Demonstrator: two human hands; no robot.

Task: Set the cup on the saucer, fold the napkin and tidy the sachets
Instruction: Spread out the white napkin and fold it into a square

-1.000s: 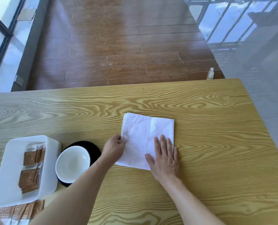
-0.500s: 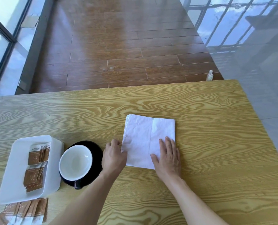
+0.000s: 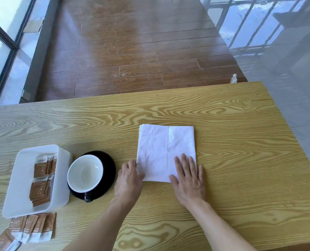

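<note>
The worktop [image 3: 223,109] fills the lower frame. At its centre lies the napkin [image 3: 161,149], folded into a rectangle; a further fold may remain. The right hand [image 3: 188,178] presses flat, fingers spread, on its lower right corner; the left hand [image 3: 129,178] pinches its lower left edge. At lower left a tray [image 3: 21,178] holds some sachets [image 3: 41,182], but loose sachets [image 3: 29,230] lie below it, untidied. Between tray and napkin, the cup [image 3: 85,173] already sits on the saucer [image 3: 108,163].

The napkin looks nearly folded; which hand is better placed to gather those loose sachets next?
Probably the left hand. It sits at the napkin's left edge, nearer the loose sachets and white tray. The right hand lies flat on the napkin, farther away.
</note>
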